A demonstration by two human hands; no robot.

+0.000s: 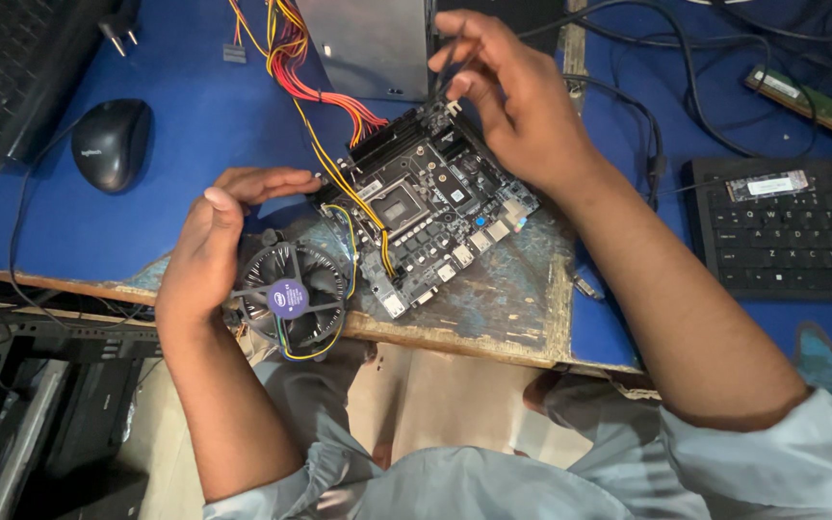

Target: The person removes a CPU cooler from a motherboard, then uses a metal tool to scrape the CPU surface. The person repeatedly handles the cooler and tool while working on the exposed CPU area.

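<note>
Seen from the head camera, a small dark green computer motherboard with a square silver processor socket [426,207] lies tilted on the worn blue table [195,144], close to its front edge and roughly midway along it. The left hand [214,241] is spread, palm turned inward, its fingertips touching the board's left corner while its heel rests just beside a round black cooler fan with a blue centre label [289,297], which sits at the table's front edge. The right hand [517,101] hovers over the board's far corner, thumb and forefinger pinching a thin black cable [447,60] at its tip. A bundle of red, yellow and orange wires [315,91] runs from a grey metal power supply box [368,43] at the back edge onto the board. A black computer mouse [111,143] lies well apart toward the left edge, and a black keyboard [792,231] toward the right edge. The board looks light, stiff and fragile, with exposed pins and sockets, so it is probably best held by its bare edges and corners, never by the components.
</note>
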